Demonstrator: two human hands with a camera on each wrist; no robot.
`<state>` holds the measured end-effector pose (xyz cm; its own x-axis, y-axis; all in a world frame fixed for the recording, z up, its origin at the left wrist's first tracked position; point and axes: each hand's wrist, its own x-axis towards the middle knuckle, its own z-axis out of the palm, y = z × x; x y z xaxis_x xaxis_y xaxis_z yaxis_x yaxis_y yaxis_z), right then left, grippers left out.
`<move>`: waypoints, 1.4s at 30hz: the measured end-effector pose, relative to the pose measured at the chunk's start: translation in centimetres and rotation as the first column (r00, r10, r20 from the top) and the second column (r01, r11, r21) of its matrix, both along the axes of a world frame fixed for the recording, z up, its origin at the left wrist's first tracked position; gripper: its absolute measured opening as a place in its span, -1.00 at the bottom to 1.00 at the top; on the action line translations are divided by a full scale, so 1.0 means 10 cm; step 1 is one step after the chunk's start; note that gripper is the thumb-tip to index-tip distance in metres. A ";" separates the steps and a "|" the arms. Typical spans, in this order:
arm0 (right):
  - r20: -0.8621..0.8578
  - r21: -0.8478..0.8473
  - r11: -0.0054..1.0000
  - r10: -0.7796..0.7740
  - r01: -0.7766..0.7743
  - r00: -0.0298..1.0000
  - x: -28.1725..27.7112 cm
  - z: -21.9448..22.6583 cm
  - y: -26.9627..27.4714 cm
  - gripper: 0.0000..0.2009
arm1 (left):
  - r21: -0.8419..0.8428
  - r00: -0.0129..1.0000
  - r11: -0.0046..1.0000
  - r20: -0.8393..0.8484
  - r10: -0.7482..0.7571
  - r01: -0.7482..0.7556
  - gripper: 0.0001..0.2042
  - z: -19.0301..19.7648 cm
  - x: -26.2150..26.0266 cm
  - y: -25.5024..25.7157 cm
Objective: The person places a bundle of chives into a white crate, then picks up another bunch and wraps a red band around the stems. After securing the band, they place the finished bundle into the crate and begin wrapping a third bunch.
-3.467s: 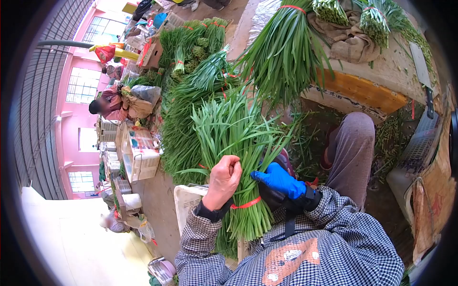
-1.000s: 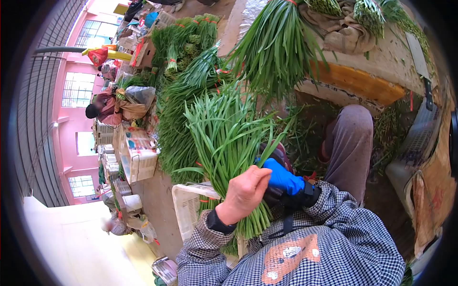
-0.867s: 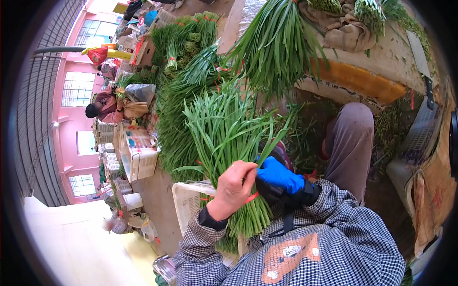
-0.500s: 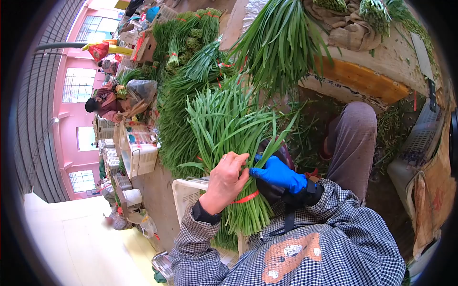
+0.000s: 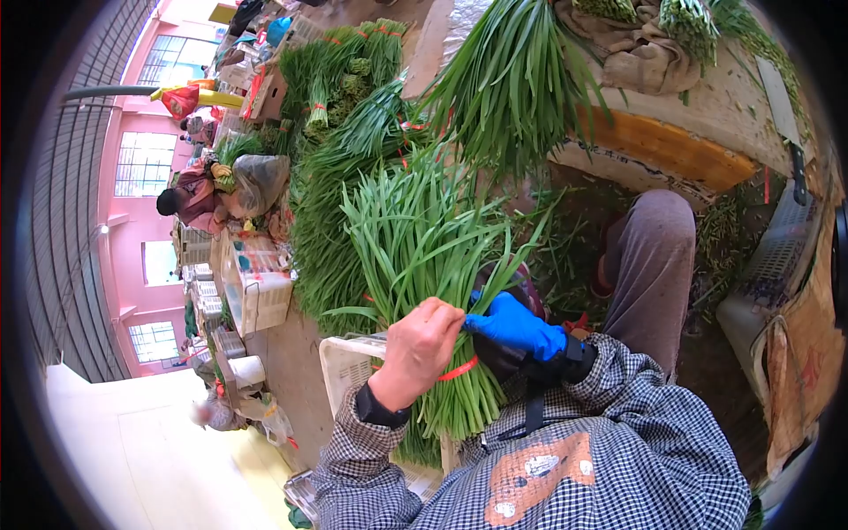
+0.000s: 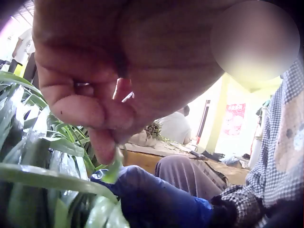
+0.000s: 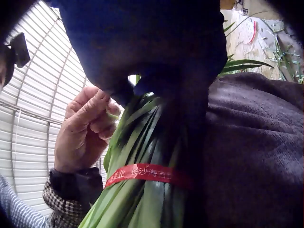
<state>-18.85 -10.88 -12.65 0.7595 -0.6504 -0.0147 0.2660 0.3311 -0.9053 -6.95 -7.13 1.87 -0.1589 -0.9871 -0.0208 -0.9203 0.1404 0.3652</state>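
A bunch of garlic chives point(image 5: 459, 402) slants across the lap, leafy ends away from the body and cut stems toward it. A red printed band point(image 7: 142, 173) circles its stems. My bare left hand point(image 5: 417, 346) is over the bunch just beyond the band, its thumb and fingertips pinching a small green leaf point(image 6: 113, 172). In a blue glove, my right hand point(image 5: 521, 329) grips the bunch from its right side, with its thumb near the left fingertips. The glove hides part of the stems in the right wrist view.
Piled chives point(image 5: 331, 238) lie beyond and left of the bunch. A white plastic crate point(image 5: 344, 371) stands beside the left forearm. At the upper right, a work table point(image 5: 707, 124) bears more banded bunches, sacking and a large knife point(image 5: 782, 110). Another person point(image 5: 190, 199) sits at left.
My left hand dipped toward the stems, covering the band about a second ago, then moved back up to the leaves beside the glove. The gloved right hand stays at the bunch with only small shifts.
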 end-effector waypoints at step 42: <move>0.054 0.138 0.989 0.053 -0.060 0.997 0.03 0.08 0.01 -0.61 | -0.094 0.947 0.948 -0.139 0.290 -0.304 -0.45 -0.31 0.53 0.30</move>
